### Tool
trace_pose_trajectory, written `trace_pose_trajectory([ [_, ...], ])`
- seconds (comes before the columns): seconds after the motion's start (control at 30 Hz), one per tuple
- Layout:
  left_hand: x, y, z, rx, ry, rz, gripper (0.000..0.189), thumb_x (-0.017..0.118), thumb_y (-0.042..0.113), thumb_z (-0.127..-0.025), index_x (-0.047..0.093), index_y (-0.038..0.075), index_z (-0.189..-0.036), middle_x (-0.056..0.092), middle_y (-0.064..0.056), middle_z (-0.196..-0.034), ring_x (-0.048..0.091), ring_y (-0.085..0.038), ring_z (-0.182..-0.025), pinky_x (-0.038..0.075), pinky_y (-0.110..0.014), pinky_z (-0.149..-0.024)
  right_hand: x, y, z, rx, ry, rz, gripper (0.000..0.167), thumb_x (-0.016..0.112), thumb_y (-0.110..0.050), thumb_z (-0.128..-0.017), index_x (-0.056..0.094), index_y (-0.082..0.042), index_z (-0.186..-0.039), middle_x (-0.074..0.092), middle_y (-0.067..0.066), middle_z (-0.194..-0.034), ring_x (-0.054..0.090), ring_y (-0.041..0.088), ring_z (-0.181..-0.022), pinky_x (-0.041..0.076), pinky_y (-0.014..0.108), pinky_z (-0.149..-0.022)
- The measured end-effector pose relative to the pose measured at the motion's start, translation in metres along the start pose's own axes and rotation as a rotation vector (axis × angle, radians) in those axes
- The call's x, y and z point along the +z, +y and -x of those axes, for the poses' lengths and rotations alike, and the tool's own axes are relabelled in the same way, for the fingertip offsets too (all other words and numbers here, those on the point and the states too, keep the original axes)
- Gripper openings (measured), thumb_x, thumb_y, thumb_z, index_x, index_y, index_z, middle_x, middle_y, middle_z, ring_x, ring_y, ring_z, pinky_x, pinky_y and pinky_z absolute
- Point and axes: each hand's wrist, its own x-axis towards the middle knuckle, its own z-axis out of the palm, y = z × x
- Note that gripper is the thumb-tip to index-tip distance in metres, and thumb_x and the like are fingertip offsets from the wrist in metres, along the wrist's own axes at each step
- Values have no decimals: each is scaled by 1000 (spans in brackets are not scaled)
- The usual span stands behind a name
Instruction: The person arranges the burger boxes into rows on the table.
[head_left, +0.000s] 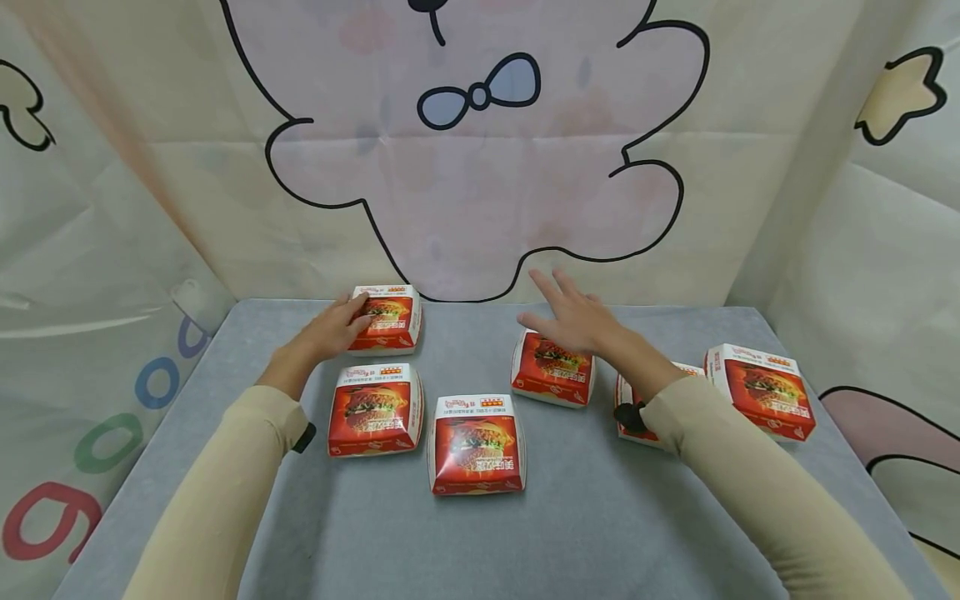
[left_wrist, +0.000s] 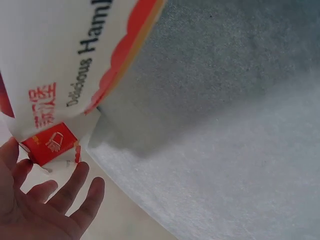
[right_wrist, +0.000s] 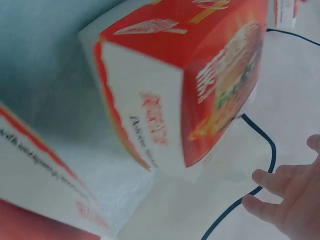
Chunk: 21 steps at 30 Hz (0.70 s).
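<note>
My left hand (head_left: pixel 333 327) is at the left side of a red and white burger box (head_left: pixel 390 321) at the table's back left. Thumb and fingertips overlap its left part; the wrist view has the fingers spread, with the tips at the edge of this box (left_wrist: pixel 52 145). My right hand (head_left: pixel 573 319) is raised with spread fingers above and behind another burger box (head_left: pixel 553 369), whose top back part it hides. In the right wrist view that hand (right_wrist: pixel 287 192) holds nothing. A burger box (head_left: pixel 630 408) is partly covered by my right forearm.
More burger boxes of the same kind stand at the front left (head_left: pixel 375 410), at the front middle (head_left: pixel 477 446) and at the right (head_left: pixel 761 392). All rest on a grey cloth-covered table (head_left: pixel 570 517). A printed curtain (head_left: pixel 480 192) hangs behind and along both sides.
</note>
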Motion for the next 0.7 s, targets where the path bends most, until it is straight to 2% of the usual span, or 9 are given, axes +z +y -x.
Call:
trace_pose_trajectory([
  [0.2,1,5,-2,11,-5,-8,65,41,32,-108,14,4,-159,8,-32,-160,14,-52,-145,20,-66,-113,0,-9,-4,-29,-16,-155,83,50,-52,-99,6,-21,-162,4,21,-165,16,47,-147,19,72,-109],
  [0.33,1,8,-3,18,-13,-12,64,42,32,-107,15,4,-159,9,-32,-160,15,-52,-145,20,-65,-113,2,-14,-7,-86,-19,-257,84,57,-41,-99,6,-19,-162,5,21,-164,11,40,-150,21,68,-111],
  [0.53,3,14,-6,73,-16,-34,63,45,28,-107,18,0,-157,16,-34,-158,18,-50,-145,20,-63,-114,5,-19,-12,-153,18,-324,85,64,-31,-97,11,-13,-161,13,15,-165,13,33,-150,20,59,-116],
  [0.7,6,22,-8,78,-34,-37,63,45,27,-107,19,1,-157,16,-32,-159,17,-49,-145,19,-61,-115,6,-26,-15,-151,19,-376,83,64,-30,-97,14,-10,-160,16,14,-164,30,35,-144,29,56,-114],
])
